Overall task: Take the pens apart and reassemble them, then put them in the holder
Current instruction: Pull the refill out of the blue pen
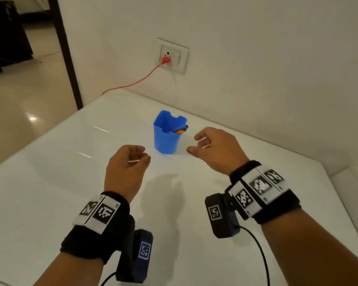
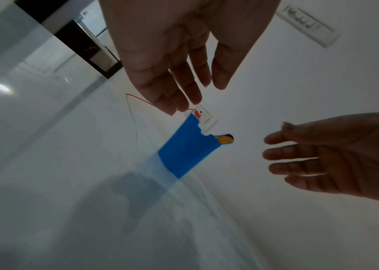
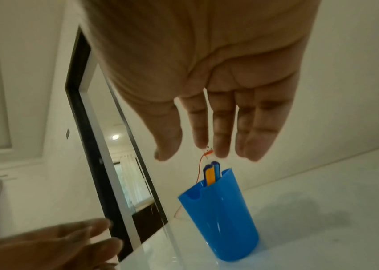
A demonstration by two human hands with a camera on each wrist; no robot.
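Note:
A blue plastic holder stands upright on the white table. Blue and orange pens stick out of its rim on the right side. My left hand hovers just near and left of the holder, fingers loosely curled and holding nothing. Just right of the holder, my right hand hovers with relaxed fingers, also holding nothing.
A wall socket with a red plug and red cable is on the wall behind the table. The table's left edge drops to the floor; a dark door frame stands at the far left.

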